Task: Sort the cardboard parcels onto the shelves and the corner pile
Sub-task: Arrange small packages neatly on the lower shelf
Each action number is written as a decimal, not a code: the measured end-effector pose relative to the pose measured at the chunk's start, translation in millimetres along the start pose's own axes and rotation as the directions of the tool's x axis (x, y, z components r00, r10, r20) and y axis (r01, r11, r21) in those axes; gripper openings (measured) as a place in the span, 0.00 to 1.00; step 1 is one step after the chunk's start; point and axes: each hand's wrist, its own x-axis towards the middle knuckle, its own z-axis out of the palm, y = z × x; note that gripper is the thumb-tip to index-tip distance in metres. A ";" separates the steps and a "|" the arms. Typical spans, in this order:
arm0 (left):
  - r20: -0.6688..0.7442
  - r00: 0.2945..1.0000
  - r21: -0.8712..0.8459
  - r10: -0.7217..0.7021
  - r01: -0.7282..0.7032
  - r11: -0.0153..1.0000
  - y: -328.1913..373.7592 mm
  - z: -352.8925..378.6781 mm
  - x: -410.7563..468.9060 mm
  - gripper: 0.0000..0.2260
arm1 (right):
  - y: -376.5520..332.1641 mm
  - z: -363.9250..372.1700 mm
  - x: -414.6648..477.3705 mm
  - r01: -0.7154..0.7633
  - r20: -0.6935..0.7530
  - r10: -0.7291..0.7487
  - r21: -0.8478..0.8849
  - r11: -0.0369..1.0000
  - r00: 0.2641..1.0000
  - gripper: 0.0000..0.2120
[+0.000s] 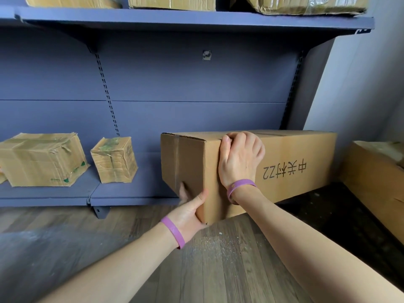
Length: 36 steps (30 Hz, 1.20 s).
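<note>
Left hand (189,212) grips the 中关村Z2 parcel (295,154) low; right hand (239,164) fingers curl over its top edge

Soft, even, fairly bright light. The right wall (360,88) is brightest, so the source seems to be on the right. The upper shelf (196,19) throws a dark band beneath it. There is deep shadow on the floor (229,270) beside the long box (295,154). Faint glare on the tape of the top-right parcel (306,5). The left hand (188,211) fingers (183,191) are slightly blurred; the rest is sharp. Wide-angle bowing at the edges stretches the forearms at the bottom.
</note>
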 end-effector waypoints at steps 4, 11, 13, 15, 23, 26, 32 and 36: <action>-0.051 0.997 0.088 0.062 -0.057 0.994 -2.7 -7.3 1.2 0.50 | -8.5 10.2 -5.2 0.023 0.026 -0.023 0.001 1.000 0.999 0.22; -0.075 0.993 0.171 0.088 -0.074 0.982 11.6 -44.2 6.7 0.43 | -0.3 11.7 -10.7 0.177 0.202 -0.188 0.070 0.982 0.961 0.25; -0.054 0.994 0.202 0.092 -0.079 0.976 21.0 -57.0 10.3 0.45 | 14.1 8.4 -6.2 0.165 0.225 -0.182 0.090 0.982 0.957 0.26; -0.041 0.996 0.242 0.085 -0.073 0.968 32.0 -66.3 12.4 0.53 | 32.1 4.9 2.0 0.128 0.231 -0.137 0.055 0.990 0.963 0.26; -0.060 0.991 0.279 0.121 -0.100 0.955 62.4 -95.8 21.5 0.47 | 118.8 -25.3 30.7 -0.218 0.284 0.254 -0.152 0.964 0.924 0.27; -0.079 0.986 0.268 0.145 -0.119 0.956 64.4 -101.1 25.8 0.33 | 147.0 -30.9 34.8 -0.340 0.231 0.364 -0.139 0.930 0.902 0.29; -0.166 0.970 0.211 0.179 -0.143 0.967 65.7 -114.7 31.5 0.21 | 183.3 -39.5 43.3 -0.495 0.224 0.502 -0.091 0.864 0.836 0.31; -0.213 0.959 0.195 0.190 -0.148 0.970 65.4 -125.4 35.7 0.22 | 192.4 -41.4 50.7 -0.591 0.216 0.580 -0.018 0.807 0.786 0.32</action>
